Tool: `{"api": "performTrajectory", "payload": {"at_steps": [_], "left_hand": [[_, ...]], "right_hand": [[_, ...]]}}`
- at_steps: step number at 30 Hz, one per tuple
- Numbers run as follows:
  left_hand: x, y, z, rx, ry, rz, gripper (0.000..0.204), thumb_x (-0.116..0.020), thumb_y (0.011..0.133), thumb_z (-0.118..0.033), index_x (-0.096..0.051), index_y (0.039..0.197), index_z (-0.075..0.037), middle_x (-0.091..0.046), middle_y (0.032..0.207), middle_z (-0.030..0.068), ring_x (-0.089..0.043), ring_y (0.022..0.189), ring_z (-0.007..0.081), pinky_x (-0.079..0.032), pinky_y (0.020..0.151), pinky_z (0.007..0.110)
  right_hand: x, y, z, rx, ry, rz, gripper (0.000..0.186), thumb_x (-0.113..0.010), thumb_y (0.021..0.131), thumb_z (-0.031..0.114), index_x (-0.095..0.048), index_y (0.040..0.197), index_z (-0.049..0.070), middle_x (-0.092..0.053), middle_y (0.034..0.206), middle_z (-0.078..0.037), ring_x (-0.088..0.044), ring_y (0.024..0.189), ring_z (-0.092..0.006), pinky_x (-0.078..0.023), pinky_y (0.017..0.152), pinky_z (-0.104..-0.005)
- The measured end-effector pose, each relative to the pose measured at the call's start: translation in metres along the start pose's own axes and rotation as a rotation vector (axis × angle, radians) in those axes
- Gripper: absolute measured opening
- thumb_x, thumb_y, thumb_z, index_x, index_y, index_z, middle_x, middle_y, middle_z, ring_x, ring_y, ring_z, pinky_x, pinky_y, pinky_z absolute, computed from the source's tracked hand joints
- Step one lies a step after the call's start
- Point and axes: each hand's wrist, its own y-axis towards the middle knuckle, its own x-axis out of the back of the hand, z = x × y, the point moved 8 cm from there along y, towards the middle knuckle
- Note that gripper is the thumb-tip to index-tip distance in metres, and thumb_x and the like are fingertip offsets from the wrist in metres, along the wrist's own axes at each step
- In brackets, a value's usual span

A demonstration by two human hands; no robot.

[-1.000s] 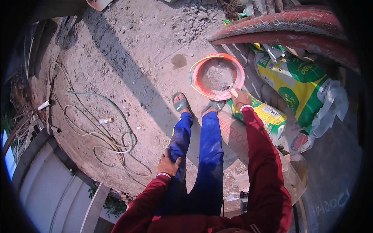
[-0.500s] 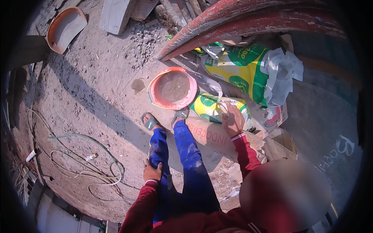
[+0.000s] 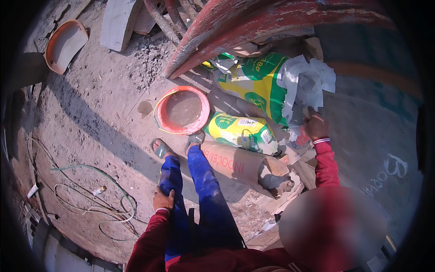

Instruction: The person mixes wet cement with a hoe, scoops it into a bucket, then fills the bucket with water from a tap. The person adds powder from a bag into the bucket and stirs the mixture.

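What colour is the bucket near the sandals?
The bucket is pinkish red, seen best in the head view.

yellow-and-green sack (image 3: 252, 84), pinkish-red bucket (image 3: 205, 110)

An outdoor building site: a bucket (image 3: 204, 109) of grey mix (image 3: 183, 108), torn sacks (image 3: 258, 86), a hose (image 3: 108, 176) and rubble (image 3: 149, 61) on sunlit, dusty ground (image 3: 122, 86).

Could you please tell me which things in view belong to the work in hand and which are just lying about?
Seemingly in use:
larger green-and-yellow bag, right hand at its torn end
red bucket holding grey material

Apparently lying about:
green hose
grey slab
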Motion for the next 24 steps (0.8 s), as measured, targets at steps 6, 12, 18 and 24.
{"api": "performTrajectory", "payload": {"at_steps": [6,12,18,24], "left_hand": [[0.01,0.001,-0.01,0.013,-0.018,-0.021,0.086,-0.065,0.084,-0.053,-0.036,0.146,-0.001,-0.052,0.133,0.0307,-0.056,0.119,0.0435,-0.046,0.102,0.046],[-0.001,-0.005,-0.007,0.079,-0.019,-0.012,0.085,-0.065,0.085,-0.053,-0.037,0.146,-0.001,-0.052,0.134,0.0295,-0.056,0.119,0.0439,-0.046,0.102,0.046],[0.005,-0.002,-0.04,-0.059,0.039,-0.116,0.076,-0.064,0.089,-0.045,-0.036,0.146,-0.002,-0.051,0.134,0.0268,-0.056,0.118,0.0426,-0.045,0.101,0.048],[0.112,-0.105,-0.319,-1.123,-0.437,-0.256,0.045,-0.059,0.095,-0.016,-0.048,0.135,0.001,-0.058,0.12,0.0247,-0.059,0.109,0.04,-0.047,0.093,0.041]], "right_hand": [[-0.159,0.132,0.023,0.134,-0.179,0.159,0.036,-0.065,0.077,0.022,-0.067,0.113,0.018,-0.069,0.098,-0.014,-0.068,0.089,-0.0334,-0.055,0.077,-0.0449],[-0.157,0.101,0.018,0.295,0.019,0.096,0.036,-0.064,0.077,0.022,-0.067,0.113,0.016,-0.068,0.092,-0.016,-0.068,0.089,-0.035,-0.054,0.079,-0.0451],[-0.032,0.009,0.055,0.101,0.143,0.094,0.042,-0.066,0.072,0.017,-0.066,0.114,0.012,-0.067,0.091,-0.016,-0.068,0.089,-0.0328,-0.055,0.071,-0.0438],[-0.042,-0.048,0.073,0.288,0.271,-0.131,0.037,-0.058,0.079,0.016,-0.063,0.115,0.006,-0.064,0.084,-0.016,-0.066,0.07,-0.0326,-0.054,0.06,-0.0434]]}}
